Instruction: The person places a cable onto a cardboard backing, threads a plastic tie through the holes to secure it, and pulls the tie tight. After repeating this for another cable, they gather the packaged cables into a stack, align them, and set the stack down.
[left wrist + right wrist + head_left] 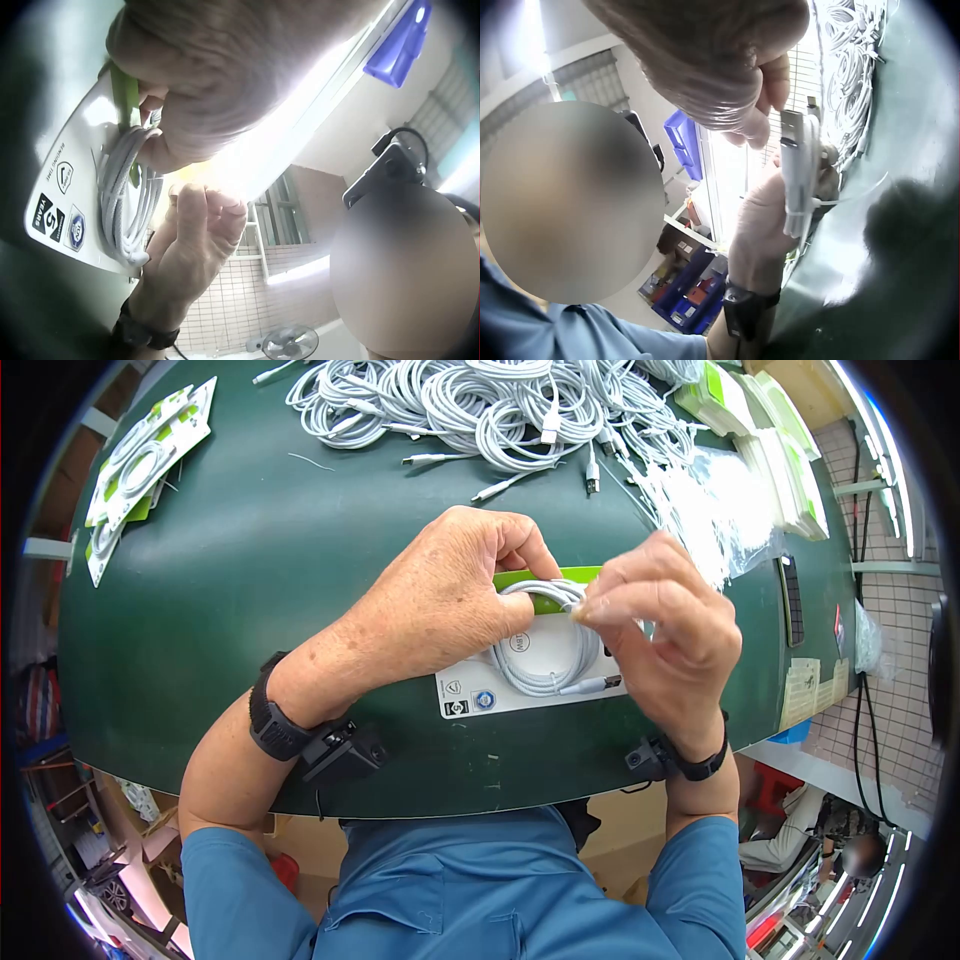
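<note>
A coiled white cable (545,680) lies against a white and green card (460,685), its metal USB plug (791,124) showing in the right wrist view. My left hand (430,595) grips the card and coil at their upper left, thumb over the cable. At the coil's upper right, my right hand (675,625) has thumb and fingers pinched together on what looks like a thin white tie, mostly hidden by the fingertips. Another thin tie end (862,191) sticks out from the bundle in the right wrist view.
Many coiled white cables (440,400) are heaped at the back of the green table (250,540). Loose thin ties (680,490) and card stacks (785,470) sit back right, with a phone (792,600) near the right edge. Carded cables (145,465) lie far left.
</note>
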A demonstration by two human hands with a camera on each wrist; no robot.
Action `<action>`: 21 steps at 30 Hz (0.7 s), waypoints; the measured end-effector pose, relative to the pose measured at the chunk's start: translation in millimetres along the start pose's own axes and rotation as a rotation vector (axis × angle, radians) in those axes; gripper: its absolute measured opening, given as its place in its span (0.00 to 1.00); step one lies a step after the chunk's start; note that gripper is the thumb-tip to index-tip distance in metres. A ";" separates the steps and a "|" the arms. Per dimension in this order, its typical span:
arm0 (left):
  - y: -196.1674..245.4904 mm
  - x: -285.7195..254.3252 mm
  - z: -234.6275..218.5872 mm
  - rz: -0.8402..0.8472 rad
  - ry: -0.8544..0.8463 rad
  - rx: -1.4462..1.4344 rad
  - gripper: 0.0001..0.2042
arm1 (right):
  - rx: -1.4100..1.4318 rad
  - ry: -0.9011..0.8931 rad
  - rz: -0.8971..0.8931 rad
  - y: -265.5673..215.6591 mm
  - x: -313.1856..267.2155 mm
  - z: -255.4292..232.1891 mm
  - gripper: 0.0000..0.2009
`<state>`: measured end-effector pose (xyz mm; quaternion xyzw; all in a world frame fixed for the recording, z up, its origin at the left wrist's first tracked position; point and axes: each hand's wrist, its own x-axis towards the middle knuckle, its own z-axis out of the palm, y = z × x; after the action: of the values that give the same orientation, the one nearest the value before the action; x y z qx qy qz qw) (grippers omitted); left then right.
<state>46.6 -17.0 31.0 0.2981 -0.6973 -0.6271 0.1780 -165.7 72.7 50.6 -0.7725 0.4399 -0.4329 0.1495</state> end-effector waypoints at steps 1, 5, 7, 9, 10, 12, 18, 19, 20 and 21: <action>1.9 0.0 -1.6 -0.007 -0.005 -0.023 0.07 | -0.034 0.016 -0.044 -1.2 0.8 1.0 0.12; 3.0 -0.9 -6.6 0.033 -0.008 -0.008 0.06 | -0.062 0.055 -0.127 -0.6 -2.7 3.9 0.14; 3.4 -1.6 -6.9 0.040 -0.003 -0.008 0.06 | -0.074 0.051 -0.129 -2.3 -4.3 4.0 0.16; 5.5 -1.4 -6.7 0.041 -0.005 0.018 0.06 | -0.076 0.068 -0.137 -1.1 -7.7 7.4 0.16; 5.1 -1.4 -6.8 0.041 -0.007 0.033 0.06 | -0.080 0.059 -0.156 0.9 -8.0 7.5 0.18; 1.8 -0.3 -6.7 0.065 0.004 0.039 0.06 | -0.055 0.049 -0.100 -0.8 -8.0 10.2 0.19; 1.7 1.5 -13.3 0.034 0.035 0.048 0.08 | -0.101 -0.045 -0.024 -4.8 -5.2 4.2 0.20; 1.2 1.8 -14.0 0.038 0.042 0.053 0.08 | -0.120 -0.064 -0.012 -5.8 -5.2 2.3 0.19; 0.9 1.9 -14.0 0.042 0.045 0.071 0.08 | -0.139 -0.084 0.000 -6.8 -5.3 0.4 0.19; 0.9 2.0 -13.5 0.045 0.048 0.090 0.08 | -0.153 -0.111 0.016 -7.8 -5.6 -1.6 0.19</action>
<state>53.3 -28.6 33.6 0.3049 -0.7267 -0.5837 0.1954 -164.0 81.9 53.3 -0.8010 0.4688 -0.3532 0.1179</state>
